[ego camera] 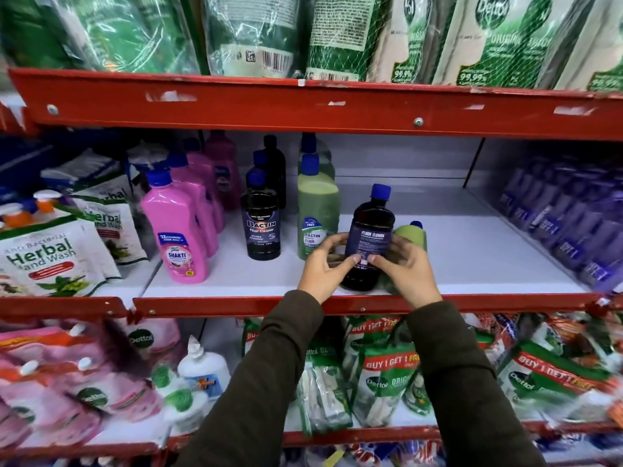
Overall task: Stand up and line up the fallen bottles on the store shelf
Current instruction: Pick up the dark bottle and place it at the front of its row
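Note:
A dark floor-cleaner bottle with a blue cap stands upright near the front of the white middle shelf. Both hands hold its lower half: my left hand on its left side, my right hand on its right. Just behind my right hand a green bottle lies on its side, blue cap pointing back. To the left stand rows of upright bottles: green, dark and pink.
Purple packs fill the shelf's right end, herbal hand-wash pouches the left. A red shelf lip hangs overhead with green refill pouches above. Refill pouches crowd the lower shelf.

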`<state>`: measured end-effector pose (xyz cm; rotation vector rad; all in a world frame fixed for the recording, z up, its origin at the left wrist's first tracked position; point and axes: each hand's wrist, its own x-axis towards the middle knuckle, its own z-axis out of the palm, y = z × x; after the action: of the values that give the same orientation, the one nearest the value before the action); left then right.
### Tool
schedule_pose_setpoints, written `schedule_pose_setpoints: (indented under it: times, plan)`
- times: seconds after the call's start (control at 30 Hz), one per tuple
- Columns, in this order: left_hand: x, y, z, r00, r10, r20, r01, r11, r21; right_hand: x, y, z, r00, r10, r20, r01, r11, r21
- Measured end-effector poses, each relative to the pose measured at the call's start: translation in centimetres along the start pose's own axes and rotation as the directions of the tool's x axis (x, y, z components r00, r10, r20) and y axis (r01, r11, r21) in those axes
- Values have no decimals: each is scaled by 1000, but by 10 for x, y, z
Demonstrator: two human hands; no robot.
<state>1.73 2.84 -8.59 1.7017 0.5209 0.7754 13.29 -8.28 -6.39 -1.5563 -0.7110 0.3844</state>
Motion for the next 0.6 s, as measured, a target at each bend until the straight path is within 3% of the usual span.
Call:
schedule_pose_setpoints:
  times: [0.27,0.6]
  plan:
    - [-39,-7,-78,986,60,-158,-65,998,-27,-39,-6,76,993,-109,50,100,983,155]
    - [-47,-27,-158,964,81,-254,-63,995,79,-34,-7,165,971,-161,175,148,985,86]
